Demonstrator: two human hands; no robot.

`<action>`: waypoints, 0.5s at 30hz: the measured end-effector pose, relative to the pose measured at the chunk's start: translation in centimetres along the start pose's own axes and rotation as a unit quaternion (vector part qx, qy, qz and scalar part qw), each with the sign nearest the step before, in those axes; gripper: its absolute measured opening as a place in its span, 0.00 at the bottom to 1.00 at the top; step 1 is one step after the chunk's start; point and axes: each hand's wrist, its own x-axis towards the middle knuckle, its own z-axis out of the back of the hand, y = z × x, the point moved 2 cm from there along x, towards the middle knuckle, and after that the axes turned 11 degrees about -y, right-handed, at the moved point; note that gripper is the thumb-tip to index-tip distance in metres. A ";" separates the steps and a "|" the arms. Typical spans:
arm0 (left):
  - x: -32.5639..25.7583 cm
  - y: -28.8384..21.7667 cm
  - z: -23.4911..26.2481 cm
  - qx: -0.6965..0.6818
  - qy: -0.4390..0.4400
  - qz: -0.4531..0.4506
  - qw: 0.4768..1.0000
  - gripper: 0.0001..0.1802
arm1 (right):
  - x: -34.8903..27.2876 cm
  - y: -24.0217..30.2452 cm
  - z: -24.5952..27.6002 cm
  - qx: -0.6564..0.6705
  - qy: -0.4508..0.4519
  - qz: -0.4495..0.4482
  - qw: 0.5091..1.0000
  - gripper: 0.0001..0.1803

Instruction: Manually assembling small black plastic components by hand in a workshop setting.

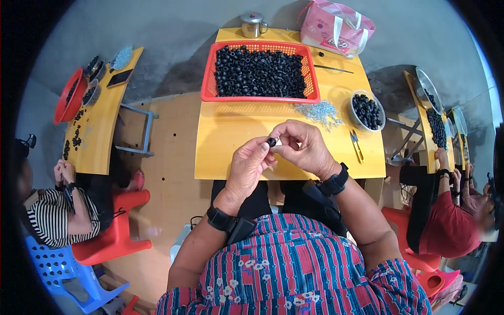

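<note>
Left hand (250,164) raised, fingers curled, thumb and forefinger pinched | Right hand (303,147) meets it fingertip to fingertip, fingers bent inward | Both bare forearms rise from lower edge, a black strap on each wrist

Yellow tabletop (236,152) looks like smooth laminated wood with a slight sheen, the red basket (210,73) upper centre is perforated plastic full of matt black rubbery rings (260,71), and the mug (253,24) behind it is shiny metal.
</note>
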 end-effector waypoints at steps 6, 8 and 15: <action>-1.4 0.3 -1.3 -0.012 -0.001 0.025 1.000 0.14 | -2.2 0.2 0.9 -0.085 -0.058 0.140 0.985 0.13; -1.6 -0.1 -2.1 -0.013 -0.008 0.030 0.999 0.13 | -2.4 0.3 1.0 -0.088 -0.073 0.157 0.981 0.14; -2.5 0.6 -2.1 -0.066 -0.007 0.060 0.996 0.11 | -3.9 0.4 0.4 -0.028 -0.083 0.112 0.990 0.14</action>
